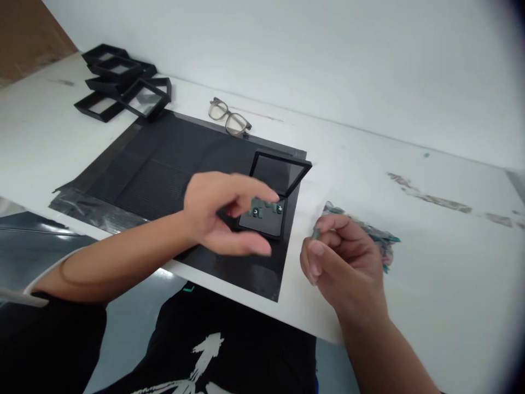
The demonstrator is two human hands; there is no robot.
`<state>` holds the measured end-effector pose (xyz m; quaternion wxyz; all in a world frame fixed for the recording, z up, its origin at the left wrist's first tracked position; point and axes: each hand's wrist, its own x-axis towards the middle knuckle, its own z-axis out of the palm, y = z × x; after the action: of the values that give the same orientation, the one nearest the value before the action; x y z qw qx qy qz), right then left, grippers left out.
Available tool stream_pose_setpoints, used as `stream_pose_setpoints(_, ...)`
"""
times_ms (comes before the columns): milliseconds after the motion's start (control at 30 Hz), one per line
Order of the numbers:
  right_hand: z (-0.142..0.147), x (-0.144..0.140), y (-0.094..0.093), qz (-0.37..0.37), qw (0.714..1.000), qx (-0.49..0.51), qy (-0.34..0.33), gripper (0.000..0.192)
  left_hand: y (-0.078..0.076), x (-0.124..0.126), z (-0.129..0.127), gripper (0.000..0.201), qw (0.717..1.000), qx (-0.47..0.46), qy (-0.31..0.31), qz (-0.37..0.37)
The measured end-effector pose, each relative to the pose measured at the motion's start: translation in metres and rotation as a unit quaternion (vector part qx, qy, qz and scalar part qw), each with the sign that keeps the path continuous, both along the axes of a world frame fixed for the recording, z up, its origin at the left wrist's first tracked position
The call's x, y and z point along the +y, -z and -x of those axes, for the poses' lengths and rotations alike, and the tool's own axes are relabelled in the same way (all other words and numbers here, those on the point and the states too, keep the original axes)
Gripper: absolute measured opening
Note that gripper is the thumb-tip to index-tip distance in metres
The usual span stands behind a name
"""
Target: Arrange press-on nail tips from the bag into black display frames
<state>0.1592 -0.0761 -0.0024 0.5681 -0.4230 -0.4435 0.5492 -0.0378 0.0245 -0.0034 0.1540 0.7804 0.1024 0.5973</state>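
A small black hinged case (283,175) lies open on a black mat (164,164), its lid tilted up. Several small dark green keycaps (267,208) sit on its lower half. My left hand (221,213) hovers over the case's left side with fingers spread, fingertips just by the keycaps, holding nothing that I can see. My right hand (340,257) is to the right of the mat, over the white table, pinching one small green keycap (315,233) between thumb and forefinger. Behind that hand lies a clear bag of keycaps (379,238).
A pile of black cases (123,87) lies at the table's far left corner. A pair of glasses (229,117) rests beyond the mat. A white wall runs along the back. The table edge (295,325) runs close above my lap.
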Motion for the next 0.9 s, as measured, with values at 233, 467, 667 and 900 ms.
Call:
stream_pose_setpoints(233,0.008,0.003,0.004,-0.097,0.961,-0.242,0.094,0.021,-0.008,0.016,0.011,0.032,0.992,-0.102,-0.076,0.019)
stream_pose_setpoints(467,0.008,0.013,0.000,-0.113,0.767,-0.629,0.061,0.015,-0.003,0.011,0.010,0.035,0.998,-0.021,-0.056,-0.020)
stream_pose_setpoints(667,0.009,0.038,-0.015,0.002,0.705,-0.707,-0.056,0.014,-0.002,0.012,0.009,0.036,0.997,0.017,-0.064,-0.048)
stream_pose_setpoints(900,0.008,0.041,-0.014,0.008,0.743,-0.667,-0.044,0.014,-0.003,0.014,0.009,0.036,0.997,0.028,-0.037,-0.067)
